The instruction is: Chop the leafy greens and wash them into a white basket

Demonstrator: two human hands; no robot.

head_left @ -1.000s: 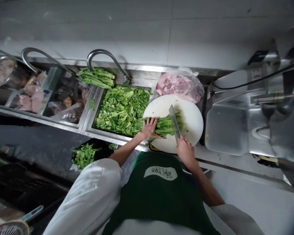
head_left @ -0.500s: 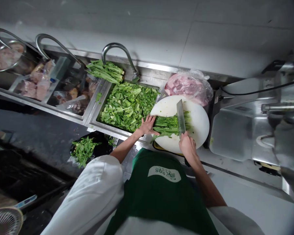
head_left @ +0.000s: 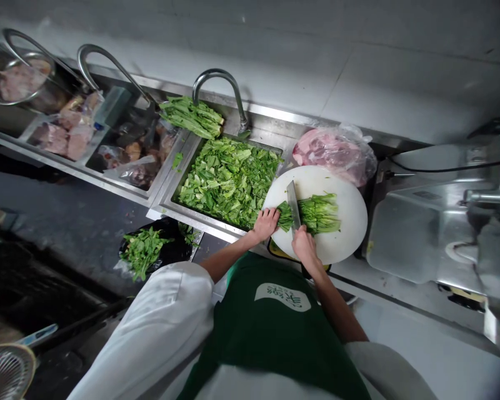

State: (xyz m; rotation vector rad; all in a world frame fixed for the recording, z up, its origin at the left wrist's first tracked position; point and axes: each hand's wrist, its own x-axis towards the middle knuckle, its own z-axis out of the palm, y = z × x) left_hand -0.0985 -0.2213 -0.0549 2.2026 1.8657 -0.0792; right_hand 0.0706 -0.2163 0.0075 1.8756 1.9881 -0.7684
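Observation:
A round white cutting board [head_left: 350, 239] lies at the counter's front, right of the sink. On it is a bunch of leafy greens [head_left: 320, 214], with pale stem ends to the right. My right hand [head_left: 304, 244] is closed round the handle of a cleaver [head_left: 293, 201], whose blade stands across the bunch and parts a short leafy section on the left from the stems. At the board's left edge my left hand [head_left: 266, 223] is closed, its curled fingers on that leafy section. Cut greens [head_left: 229, 180] fill the sink basin beside it.
Uncut greens [head_left: 194, 116] lie behind the basin by a faucet [head_left: 219, 72]. Bagged meat [head_left: 333, 153] sits behind the board. More sinks hold packed meat [head_left: 62, 133] on the left. A black bag of greens [head_left: 144, 250] stands below; a metal machine [head_left: 404, 228] is on the right.
My left hand has gone from spread flat to curled at the leafy end. The cleaver has moved left along the bunch, and a gap now shows beside the blade. The view has shifted slightly.

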